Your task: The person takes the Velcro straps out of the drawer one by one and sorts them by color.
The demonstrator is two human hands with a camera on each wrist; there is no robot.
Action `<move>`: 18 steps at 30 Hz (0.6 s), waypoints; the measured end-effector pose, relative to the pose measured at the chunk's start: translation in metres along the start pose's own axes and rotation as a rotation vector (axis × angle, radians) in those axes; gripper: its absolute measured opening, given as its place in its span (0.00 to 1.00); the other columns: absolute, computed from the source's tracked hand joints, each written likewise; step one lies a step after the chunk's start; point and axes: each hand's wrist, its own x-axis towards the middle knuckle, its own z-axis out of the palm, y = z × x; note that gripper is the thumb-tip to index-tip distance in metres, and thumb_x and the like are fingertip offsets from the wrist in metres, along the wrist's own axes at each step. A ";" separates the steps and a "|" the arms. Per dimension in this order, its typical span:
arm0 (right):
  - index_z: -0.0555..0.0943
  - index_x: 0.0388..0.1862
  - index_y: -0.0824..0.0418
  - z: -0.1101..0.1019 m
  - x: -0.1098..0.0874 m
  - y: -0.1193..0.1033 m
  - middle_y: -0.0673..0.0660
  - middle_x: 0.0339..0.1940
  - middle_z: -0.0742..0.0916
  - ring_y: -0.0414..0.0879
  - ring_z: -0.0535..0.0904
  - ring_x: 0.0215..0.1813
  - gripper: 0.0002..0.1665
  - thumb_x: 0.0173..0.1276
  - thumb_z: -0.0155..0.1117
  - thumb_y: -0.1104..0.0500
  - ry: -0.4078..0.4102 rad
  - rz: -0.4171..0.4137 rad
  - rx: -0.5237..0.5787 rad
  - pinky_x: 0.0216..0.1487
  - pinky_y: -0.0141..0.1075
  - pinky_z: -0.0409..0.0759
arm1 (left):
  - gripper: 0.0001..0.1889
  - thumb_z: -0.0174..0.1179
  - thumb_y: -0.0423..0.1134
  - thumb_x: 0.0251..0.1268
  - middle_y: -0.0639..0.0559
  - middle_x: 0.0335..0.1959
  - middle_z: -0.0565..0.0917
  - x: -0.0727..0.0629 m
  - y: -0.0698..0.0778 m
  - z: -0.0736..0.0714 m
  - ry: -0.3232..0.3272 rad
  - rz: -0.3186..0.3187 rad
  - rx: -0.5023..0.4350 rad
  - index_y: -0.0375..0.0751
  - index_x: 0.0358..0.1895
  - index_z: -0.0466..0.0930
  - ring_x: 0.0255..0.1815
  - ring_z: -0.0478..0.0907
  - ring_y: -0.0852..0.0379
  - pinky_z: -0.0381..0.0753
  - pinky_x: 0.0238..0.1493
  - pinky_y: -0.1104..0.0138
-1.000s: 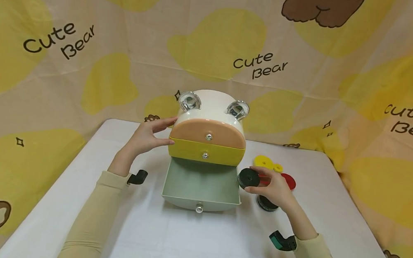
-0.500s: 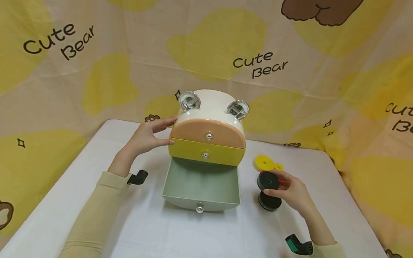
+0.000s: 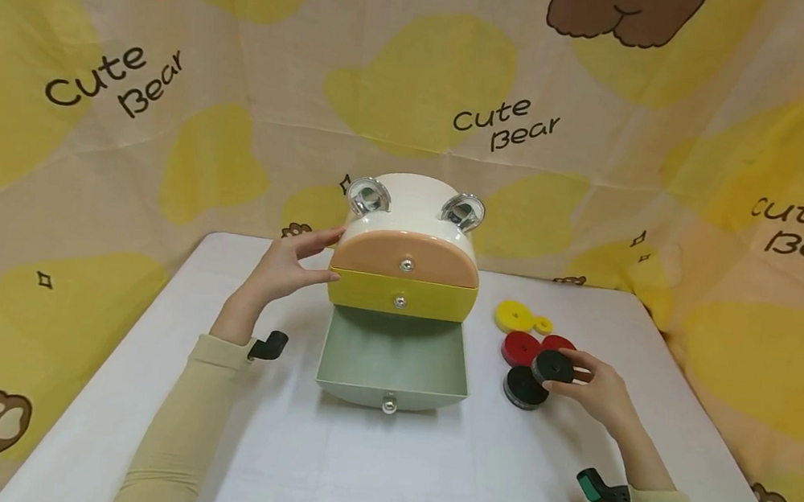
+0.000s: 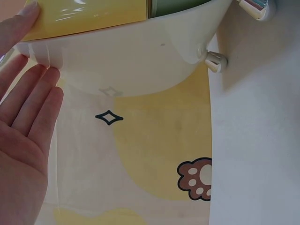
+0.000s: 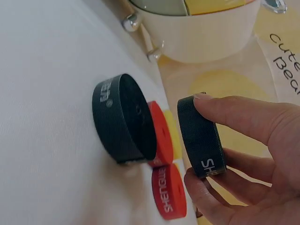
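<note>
My right hand (image 3: 601,390) pinches a small black roll of tape (image 3: 553,367) between thumb and fingers; white lettering shows on its side in the right wrist view. It is beside a larger black roll (image 3: 525,387) on the table, and a gap shows between the two in the right wrist view. My left hand (image 3: 284,269) rests against the left side of a small drawer chest (image 3: 417,204), fingers mostly straight. Its thumb (image 4: 18,23) touches the yellow drawer (image 3: 369,290). Below, the green drawer (image 3: 392,355) is pulled out, with nothing visible inside.
Two red rolls (image 3: 521,348) lie just behind the black ones. Beyond them are a large yellow roll (image 3: 514,316) and a small yellow one (image 3: 543,325). The chest's peach top drawer (image 3: 380,255) is closed. A patterned cloth (image 3: 418,83) hangs behind the white table (image 3: 380,475).
My right hand has moved right, away from the green drawer, carrying the small black roll. The red rolls are now less covered. My left hand stays in place.
</note>
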 end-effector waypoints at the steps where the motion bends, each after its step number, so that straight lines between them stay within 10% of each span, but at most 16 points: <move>1: 0.65 0.70 0.61 -0.001 0.000 0.003 0.70 0.68 0.69 0.67 0.69 0.63 0.48 0.56 0.70 0.41 0.001 0.007 -0.002 0.56 0.57 0.77 | 0.37 0.73 0.42 0.48 0.54 0.64 0.75 0.000 0.000 0.000 0.000 0.001 0.000 0.56 0.66 0.71 0.65 0.72 0.51 0.70 0.67 0.59; 18: 0.66 0.68 0.64 -0.004 -0.002 0.034 0.73 0.66 0.70 0.69 0.67 0.62 0.49 0.52 0.73 0.42 0.038 0.101 -0.003 0.54 0.61 0.75 | 0.37 0.73 0.40 0.49 0.52 0.64 0.75 0.000 0.001 0.001 -0.003 -0.002 -0.005 0.55 0.66 0.71 0.65 0.71 0.49 0.69 0.67 0.58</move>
